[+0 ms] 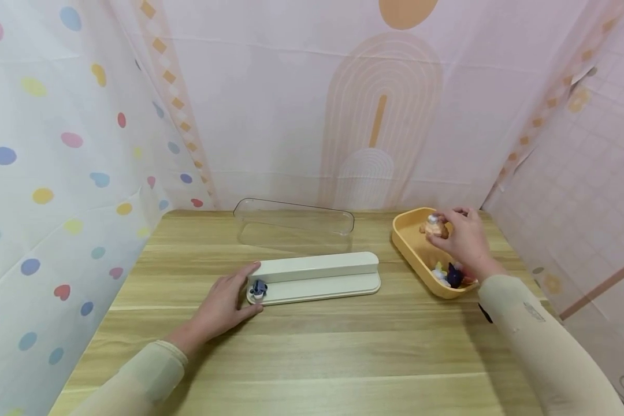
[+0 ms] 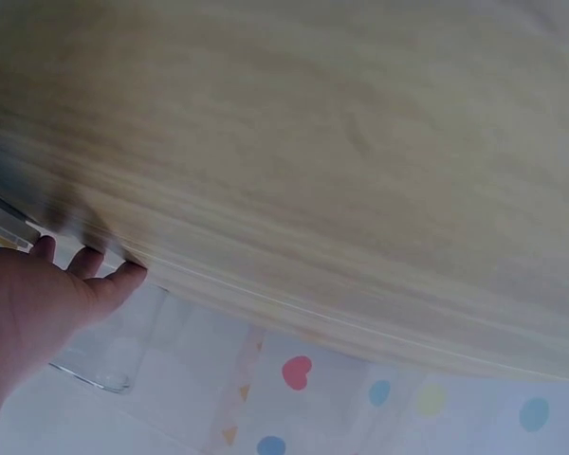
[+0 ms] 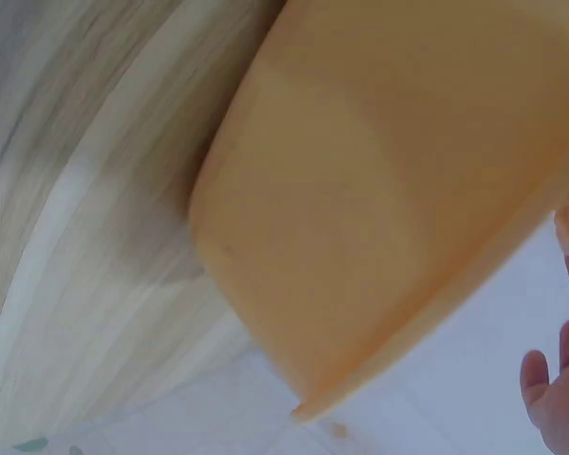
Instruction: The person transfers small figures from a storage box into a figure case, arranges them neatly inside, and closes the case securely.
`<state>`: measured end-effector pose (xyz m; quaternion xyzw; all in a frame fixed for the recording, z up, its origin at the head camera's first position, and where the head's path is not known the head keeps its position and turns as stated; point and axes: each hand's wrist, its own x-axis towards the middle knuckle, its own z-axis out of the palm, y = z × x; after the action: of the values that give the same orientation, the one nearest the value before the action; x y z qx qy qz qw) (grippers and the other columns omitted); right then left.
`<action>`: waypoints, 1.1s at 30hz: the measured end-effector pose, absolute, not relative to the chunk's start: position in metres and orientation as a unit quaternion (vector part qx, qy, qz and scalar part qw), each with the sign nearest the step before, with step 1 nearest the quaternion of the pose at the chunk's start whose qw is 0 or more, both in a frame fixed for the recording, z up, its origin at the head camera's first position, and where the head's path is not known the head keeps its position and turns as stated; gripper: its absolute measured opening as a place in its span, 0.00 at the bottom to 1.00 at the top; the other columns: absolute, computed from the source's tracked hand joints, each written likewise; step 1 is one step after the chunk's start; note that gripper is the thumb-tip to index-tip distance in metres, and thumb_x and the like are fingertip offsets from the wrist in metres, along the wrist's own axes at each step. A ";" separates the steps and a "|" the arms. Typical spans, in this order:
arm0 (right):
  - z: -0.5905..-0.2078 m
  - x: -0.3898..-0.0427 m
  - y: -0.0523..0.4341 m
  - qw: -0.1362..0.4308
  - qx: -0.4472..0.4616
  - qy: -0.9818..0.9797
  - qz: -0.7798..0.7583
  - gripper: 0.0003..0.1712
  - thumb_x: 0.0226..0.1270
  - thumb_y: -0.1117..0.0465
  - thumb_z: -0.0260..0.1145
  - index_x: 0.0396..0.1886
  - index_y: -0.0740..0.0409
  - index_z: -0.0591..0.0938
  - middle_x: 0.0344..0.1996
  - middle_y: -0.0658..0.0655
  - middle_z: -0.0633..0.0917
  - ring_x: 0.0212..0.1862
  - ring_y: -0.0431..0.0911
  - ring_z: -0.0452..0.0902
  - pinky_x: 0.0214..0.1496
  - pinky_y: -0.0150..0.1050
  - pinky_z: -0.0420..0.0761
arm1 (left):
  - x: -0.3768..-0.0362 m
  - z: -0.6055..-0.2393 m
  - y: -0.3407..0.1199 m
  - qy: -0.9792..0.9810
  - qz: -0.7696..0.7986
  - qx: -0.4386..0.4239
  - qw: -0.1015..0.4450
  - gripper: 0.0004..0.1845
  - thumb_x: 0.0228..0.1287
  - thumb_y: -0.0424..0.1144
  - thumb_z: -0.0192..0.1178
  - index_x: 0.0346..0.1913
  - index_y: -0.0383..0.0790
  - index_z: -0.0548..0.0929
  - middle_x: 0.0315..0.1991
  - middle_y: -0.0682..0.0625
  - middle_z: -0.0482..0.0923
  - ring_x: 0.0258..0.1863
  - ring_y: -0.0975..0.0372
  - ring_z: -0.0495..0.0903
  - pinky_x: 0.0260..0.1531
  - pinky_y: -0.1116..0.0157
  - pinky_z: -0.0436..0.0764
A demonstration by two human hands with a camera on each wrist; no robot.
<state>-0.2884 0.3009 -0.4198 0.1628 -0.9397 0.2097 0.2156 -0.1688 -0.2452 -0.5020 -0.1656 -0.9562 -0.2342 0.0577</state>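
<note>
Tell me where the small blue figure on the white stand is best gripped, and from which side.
Probably by its upper body, pinched from above. The blue figure stands upright at the left end of the white stand, with the raised back ledge right behind it and the left hand resting against that end, so the top and front are the free approaches.

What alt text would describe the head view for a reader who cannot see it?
A right hand pinches a small figure above a yellow tray; a left hand rests against a white stand bearing one blue figure.

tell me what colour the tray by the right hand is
Yellow-orange tray; the head view shows it best.
</note>
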 end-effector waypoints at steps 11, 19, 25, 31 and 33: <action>-0.399 -0.271 0.277 0.174 0.110 -0.906 0.369 0.34 0.65 0.56 0.81 0.68 0.58 0.82 0.53 0.71 0.88 0.62 0.64 0.72 0.62 0.60 0.72 | -0.168 -0.504 -0.247 -0.957 -0.231 -0.166 0.062 0.54 0.62 0.51 0.79 0.85 0.51 0.59 0.77 0.37 0.74 0.70 0.37 0.77 0.74 0.36 0.69; -0.384 -0.270 0.276 0.058 0.047 -0.820 0.568 0.28 0.72 0.49 0.75 0.68 0.47 0.80 0.43 0.41 0.88 0.46 0.34 0.84 0.48 0.25 0.83 | -0.169 -0.502 -0.245 -0.956 -0.233 -0.167 0.058 0.54 0.63 0.51 0.79 0.85 0.51 0.58 0.77 0.37 0.73 0.71 0.36 0.76 0.75 0.36 0.68; -0.382 -0.270 0.277 -0.002 0.039 -0.771 0.636 0.18 0.71 0.56 0.77 0.52 0.46 0.76 0.41 0.36 0.87 0.44 0.30 0.86 0.47 0.24 0.83 | -0.169 -0.500 -0.245 -0.956 -0.232 -0.170 0.059 0.53 0.63 0.51 0.78 0.85 0.51 0.58 0.78 0.37 0.72 0.71 0.36 0.76 0.75 0.36 0.68; -0.380 -0.266 0.270 -0.013 0.045 -0.818 0.574 0.25 0.67 0.52 0.80 0.54 0.49 0.75 0.51 0.40 0.83 0.54 0.37 0.83 0.51 0.25 0.84 | -0.168 -0.501 -0.245 -0.957 -0.231 -0.169 0.056 0.54 0.63 0.52 0.78 0.85 0.51 0.58 0.77 0.37 0.73 0.71 0.36 0.76 0.76 0.35 0.66; -0.380 -0.263 0.264 0.008 0.068 -0.842 0.536 0.27 0.65 0.54 0.82 0.55 0.53 0.76 0.55 0.47 0.82 0.56 0.44 0.82 0.50 0.26 0.85 | -0.168 -0.501 -0.246 -0.957 -0.231 -0.167 0.054 0.54 0.63 0.52 0.78 0.86 0.52 0.58 0.77 0.37 0.73 0.71 0.36 0.76 0.76 0.36 0.66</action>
<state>-0.2626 0.2637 -0.3799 0.0680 -0.8416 0.5357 0.0076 -0.1683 -0.2456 -0.5012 -0.1672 -0.9570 -0.2307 0.0538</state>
